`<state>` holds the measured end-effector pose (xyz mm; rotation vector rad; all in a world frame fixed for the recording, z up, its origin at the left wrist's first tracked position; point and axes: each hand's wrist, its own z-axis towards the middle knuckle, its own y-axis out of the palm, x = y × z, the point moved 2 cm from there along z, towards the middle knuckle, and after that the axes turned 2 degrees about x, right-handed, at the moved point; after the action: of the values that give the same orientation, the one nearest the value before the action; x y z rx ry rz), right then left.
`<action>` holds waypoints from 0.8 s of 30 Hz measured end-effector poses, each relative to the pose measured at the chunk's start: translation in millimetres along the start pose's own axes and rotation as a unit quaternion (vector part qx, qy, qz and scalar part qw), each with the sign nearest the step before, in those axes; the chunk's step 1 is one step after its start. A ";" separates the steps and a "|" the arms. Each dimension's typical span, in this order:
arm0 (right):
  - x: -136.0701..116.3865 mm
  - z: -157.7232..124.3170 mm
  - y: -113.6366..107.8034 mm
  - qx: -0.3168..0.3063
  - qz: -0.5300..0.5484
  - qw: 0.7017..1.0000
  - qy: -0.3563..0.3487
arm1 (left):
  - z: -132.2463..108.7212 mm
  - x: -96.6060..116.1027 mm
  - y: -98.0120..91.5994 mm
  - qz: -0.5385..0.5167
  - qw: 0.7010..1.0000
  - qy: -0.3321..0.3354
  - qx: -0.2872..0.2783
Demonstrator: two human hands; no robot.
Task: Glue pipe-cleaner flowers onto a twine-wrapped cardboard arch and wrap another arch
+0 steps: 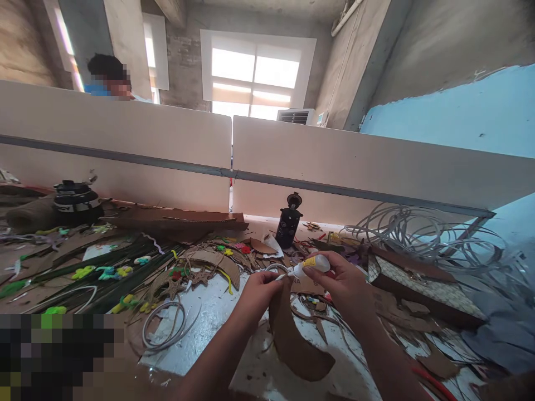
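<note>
Hands [301, 287] together, glue bottle [313, 264] tipped onto cardboard strip [292, 334]

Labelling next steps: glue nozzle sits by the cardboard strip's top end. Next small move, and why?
Probably squeeze the bottle lightly. The right hand aims its nozzle at the top end of the strip, which the left hand pinches right there, so the glue would likely land on that end.

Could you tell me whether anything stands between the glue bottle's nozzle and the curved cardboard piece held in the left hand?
Nothing visible does. The right hand holds the glue bottle with its nozzle right at the top edge of the curved cardboard piece, which the left hand pinches.
</note>
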<state>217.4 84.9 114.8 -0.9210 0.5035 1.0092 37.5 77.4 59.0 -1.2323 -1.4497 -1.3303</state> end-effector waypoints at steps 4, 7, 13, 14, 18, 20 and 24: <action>0.7 0.1 -0.2 -0.005 -0.009 1.000 0.002 | 0.9 -0.4 0.6 -0.013 1.000 -0.006 0.002; -0.2 0.5 -0.3 -0.001 -0.010 1.000 -0.005 | 0.8 -0.1 1.1 -0.010 1.000 -0.013 -0.001; -6.0 -0.6 -0.5 -0.015 -0.002 1.000 0.003 | 0.7 -0.7 0.1 0.011 1.000 -0.008 -0.006; -6.4 -0.7 -0.6 -0.017 0.001 1.000 0.004 | 1.2 -1.4 -0.1 0.013 1.000 -0.009 -0.008; -5.5 -1.2 -1.1 -0.011 0.008 1.000 0.004 | 3.1 -4.6 -0.3 -0.003 1.000 -0.021 -0.014; -4.5 -1.5 -1.2 -0.006 0.007 1.000 0.007 | 3.2 -5.5 -0.2 -0.011 1.000 -0.027 -0.011; -3.7 -1.7 -0.7 -0.003 0.000 1.000 0.010 | 2.3 -4.8 0.3 -0.009 1.000 -0.025 -0.006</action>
<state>216.4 81.5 116.9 -0.9359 0.5177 1.0037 38.9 79.0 54.0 -1.2706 -1.4941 -1.3303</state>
